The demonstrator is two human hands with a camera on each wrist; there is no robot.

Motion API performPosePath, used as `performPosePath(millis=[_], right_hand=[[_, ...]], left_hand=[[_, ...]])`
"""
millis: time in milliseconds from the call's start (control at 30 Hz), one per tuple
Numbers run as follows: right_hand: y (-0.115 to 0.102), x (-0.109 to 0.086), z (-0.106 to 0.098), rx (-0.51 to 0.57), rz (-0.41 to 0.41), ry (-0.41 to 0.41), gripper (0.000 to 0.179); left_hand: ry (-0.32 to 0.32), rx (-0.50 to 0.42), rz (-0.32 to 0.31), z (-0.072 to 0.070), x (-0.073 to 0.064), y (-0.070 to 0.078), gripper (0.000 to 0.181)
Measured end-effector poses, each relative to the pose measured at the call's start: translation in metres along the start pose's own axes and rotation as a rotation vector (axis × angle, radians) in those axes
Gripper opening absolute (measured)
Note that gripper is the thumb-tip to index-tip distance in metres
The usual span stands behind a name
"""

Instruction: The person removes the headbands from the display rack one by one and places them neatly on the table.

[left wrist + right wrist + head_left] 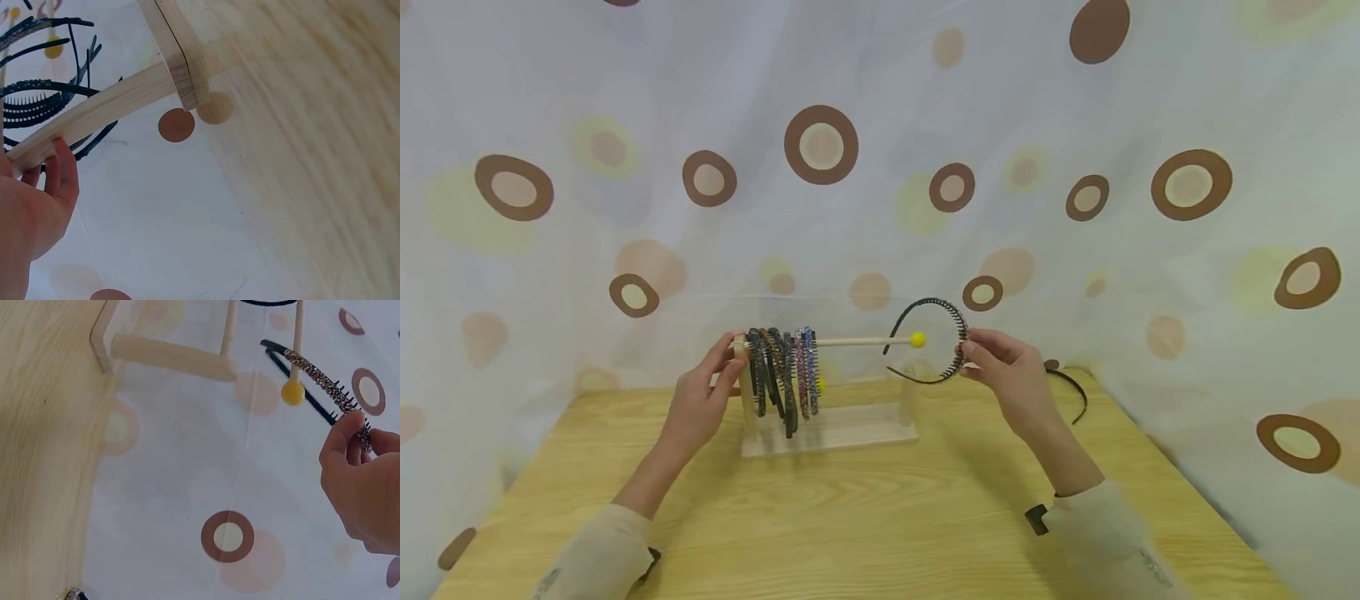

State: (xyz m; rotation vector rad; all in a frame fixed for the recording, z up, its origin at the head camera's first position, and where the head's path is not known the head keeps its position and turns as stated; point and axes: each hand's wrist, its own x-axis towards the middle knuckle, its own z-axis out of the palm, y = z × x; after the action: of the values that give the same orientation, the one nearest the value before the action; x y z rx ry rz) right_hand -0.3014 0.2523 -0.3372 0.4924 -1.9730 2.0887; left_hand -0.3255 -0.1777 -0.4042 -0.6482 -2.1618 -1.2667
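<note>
Pale sleeves (593, 546) stretched out, headband (957, 316) pinched by right hand (1013, 379), long axis kinda level, open ends aimed toward table's left edge (523, 500); stand (857, 427) gripped by left hand (696, 404).

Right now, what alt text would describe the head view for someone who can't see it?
A right hand pinches a headband near the yellow ball of a wooden rack; the left hand holds the rack's left post, beside hung headbands. Another band lies on the table, at right.
</note>
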Motion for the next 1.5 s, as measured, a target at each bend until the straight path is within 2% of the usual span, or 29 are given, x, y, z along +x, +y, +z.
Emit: performPosePath(millis=[100,300,467,533,600,633,800,833,933,1100,1167,1300,1500], right_hand=[[0.001,-0.003,-0.018,0.066,0.022,0.027,0.040],[0.000,-0.005,-0.058,0.074,0.014,0.122,0.040],[0.013,-0.007,-0.101,0.163,0.033,0.183,0.045],[0.019,-0.011,-0.119,0.156,0.050,0.184,0.046],[0.025,-0.018,-0.135,0.093,0.075,0.185,0.047],[0.026,-0.021,-0.144,0.029,0.091,0.174,0.048],[0.024,-0.033,-0.188,-0.465,0.178,0.055,0.048],[0.022,-0.034,-0.197,-0.537,0.188,0.019,0.047],[0.020,-0.032,-0.222,-0.660,0.218,-0.067,0.044],[0.016,-0.022,-0.247,-0.773,0.249,-0.213,0.040],[0.018,-0.021,-0.256,-0.808,0.263,-0.243,0.040],[0.033,-0.026,-0.271,-0.796,0.272,-0.233,0.040],[0.063,-0.037,-0.279,-0.737,0.328,-0.142,0.050]], left_hand=[[-0.005,0.017,-0.001,0.000,-0.002,-0.001,0.046],[-0.028,0.041,0.020,-0.002,-0.003,-0.002,0.046],[-0.041,0.124,0.069,-0.005,0.003,-0.004,0.046],[-0.053,0.152,0.075,-0.006,0.003,-0.004,0.047],[-0.069,0.162,0.072,-0.005,0.003,-0.005,0.047],[-0.078,0.161,0.070,-0.005,0.003,-0.005,0.047],[-0.103,0.164,0.068,-0.005,0.001,-0.001,0.046],[-0.109,0.163,0.066,-0.006,0.001,0.000,0.046],[-0.113,0.170,0.063,-0.008,0.002,0.003,0.047],[-0.098,0.172,0.055,-0.015,0.001,0.004,0.046],[-0.104,0.166,0.054,-0.015,0.001,0.003,0.047],[-0.116,0.152,0.062,-0.013,0.003,0.003,0.048],[-0.117,0.138,0.059,-0.008,0.001,0.004,0.049]])
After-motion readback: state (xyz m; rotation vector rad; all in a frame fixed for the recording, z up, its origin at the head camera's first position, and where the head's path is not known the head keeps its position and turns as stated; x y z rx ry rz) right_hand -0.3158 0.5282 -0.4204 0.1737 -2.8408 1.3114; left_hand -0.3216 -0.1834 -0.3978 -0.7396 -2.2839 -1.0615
